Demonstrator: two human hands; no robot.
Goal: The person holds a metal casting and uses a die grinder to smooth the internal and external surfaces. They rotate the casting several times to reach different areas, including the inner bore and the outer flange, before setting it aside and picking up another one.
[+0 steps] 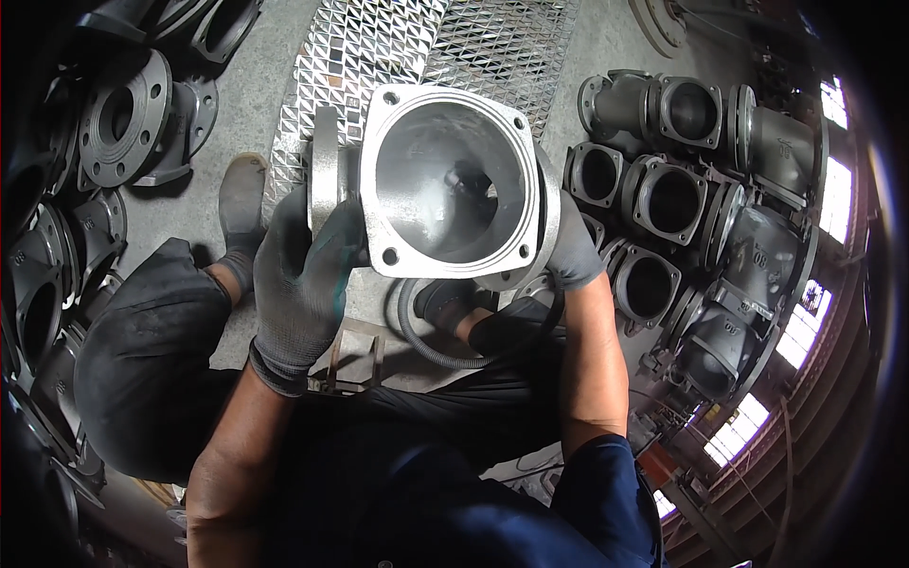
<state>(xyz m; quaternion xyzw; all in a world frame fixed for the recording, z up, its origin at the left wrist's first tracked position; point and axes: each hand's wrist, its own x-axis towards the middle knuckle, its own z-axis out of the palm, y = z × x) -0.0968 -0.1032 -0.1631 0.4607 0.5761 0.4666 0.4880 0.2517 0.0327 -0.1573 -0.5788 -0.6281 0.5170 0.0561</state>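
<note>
Between my two gloved hands is a grey cast-metal valve body (374, 227), its square flanged opening facing up toward me. Bolt holes mark the corners of that flange, and the round bore inside is smooth and partly dark. My left hand (308, 270) grips the round flange on the left side, fingers closed around it. On the right, my right hand (574, 248) holds the other end flange; its fingers are mostly hidden behind the casting. Below the valve body lies a metal grating (331, 57).
Several similar valve bodies (672, 201) stand in rows on the right. More flanged castings (126, 118) are piled along the left. A black hose (445, 360) loops below the casting, near my feet. A small metal frame (358, 352) stands between my legs.
</note>
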